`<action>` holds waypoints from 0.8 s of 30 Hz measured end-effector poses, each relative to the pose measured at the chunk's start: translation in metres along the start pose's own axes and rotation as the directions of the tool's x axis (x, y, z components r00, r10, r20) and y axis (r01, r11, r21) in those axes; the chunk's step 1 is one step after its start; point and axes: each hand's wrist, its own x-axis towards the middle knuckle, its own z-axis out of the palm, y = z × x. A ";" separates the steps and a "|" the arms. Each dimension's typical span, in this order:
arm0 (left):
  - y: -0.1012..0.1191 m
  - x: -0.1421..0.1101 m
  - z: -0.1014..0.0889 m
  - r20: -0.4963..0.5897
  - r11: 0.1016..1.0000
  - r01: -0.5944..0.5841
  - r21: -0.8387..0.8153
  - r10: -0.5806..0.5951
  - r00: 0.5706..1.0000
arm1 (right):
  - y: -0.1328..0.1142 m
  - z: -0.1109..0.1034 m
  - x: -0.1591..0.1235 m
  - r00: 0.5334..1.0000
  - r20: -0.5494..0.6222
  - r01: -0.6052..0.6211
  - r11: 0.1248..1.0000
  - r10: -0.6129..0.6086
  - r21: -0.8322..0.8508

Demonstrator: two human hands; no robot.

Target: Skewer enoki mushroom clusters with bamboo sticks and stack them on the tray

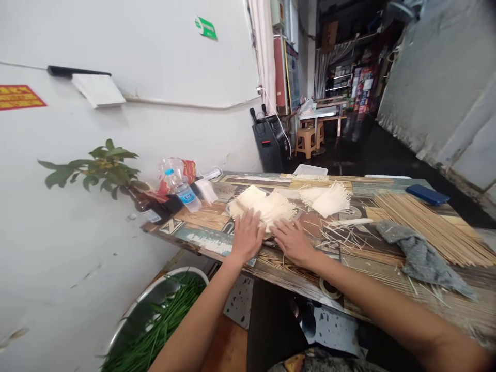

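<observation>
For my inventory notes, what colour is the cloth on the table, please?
The cloth is grey; head view.

Sheets [277,205] on table [279,266] — water bottle [187,195] left, sticks [434,227] right.

This looks like the front room of a small eatery or snack shop, long and narrow. A wood-patterned table [287,276] carries a spread of thin skewers [437,230] and pale sheets [277,206] with frayed edges; beside it, a metal basin [134,310] holds long green stalks [174,312], which suggests food preparation. Farther back, brown plastic stools [306,142] stand by a light-topped table [325,112], like customer seating. Shelves [341,80] and colourful packages [363,88] at the dim far end look like shop stock. A green sign [208,29], a red-and-yellow notice [21,97] and a black portable speaker [269,140] add to the commercial look.
</observation>
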 end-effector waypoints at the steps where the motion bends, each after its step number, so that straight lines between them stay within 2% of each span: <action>1: -0.001 -0.001 0.005 0.010 0.999 -0.028 0.040 0.027 1.000 | -0.001 0.000 0.000 1.000 0.012 0.006 1.000 -0.005 -0.002; 4: -0.005 -0.003 0.009 0.023 0.993 -0.052 0.106 0.049 0.999 | 0.003 -0.012 -0.004 0.999 0.047 0.007 1.000 -0.006 -0.015; 7: -0.001 0.000 0.000 -0.002 0.984 -0.053 0.172 0.054 0.999 | 0.027 -0.037 -0.017 0.994 0.075 -0.069 0.996 0.074 -0.056; 9: 0.009 0.004 -0.009 -0.067 0.983 -0.054 0.174 0.066 0.996 | 0.055 -0.056 -0.028 0.973 0.080 -0.207 0.972 0.216 -0.111; 12: 0.036 0.005 -0.019 -0.184 0.981 -0.139 0.135 0.163 0.969 | 0.098 -0.075 -0.046 0.876 0.070 -0.453 0.865 0.476 -0.215; 15: 0.063 -0.007 -0.014 -0.294 0.954 -0.295 0.059 0.299 0.908 | 0.123 -0.078 -0.054 0.802 0.080 -0.553 0.786 0.592 -0.275; 18: 0.080 -0.027 0.002 -0.334 0.912 -0.411 -0.002 0.387 0.859 | 0.129 -0.072 -0.051 0.789 0.105 -0.560 0.779 0.605 -0.282; 21: 0.085 -0.040 0.015 -0.295 0.896 -0.440 -0.060 0.406 0.865 | 0.130 -0.071 -0.044 0.780 0.138 -0.568 0.783 0.610 -0.254; 24: 0.090 -0.039 0.017 -0.257 0.895 -0.431 -0.113 0.393 0.883 | 0.137 -0.080 -0.038 0.749 0.152 -0.613 0.761 0.645 -0.212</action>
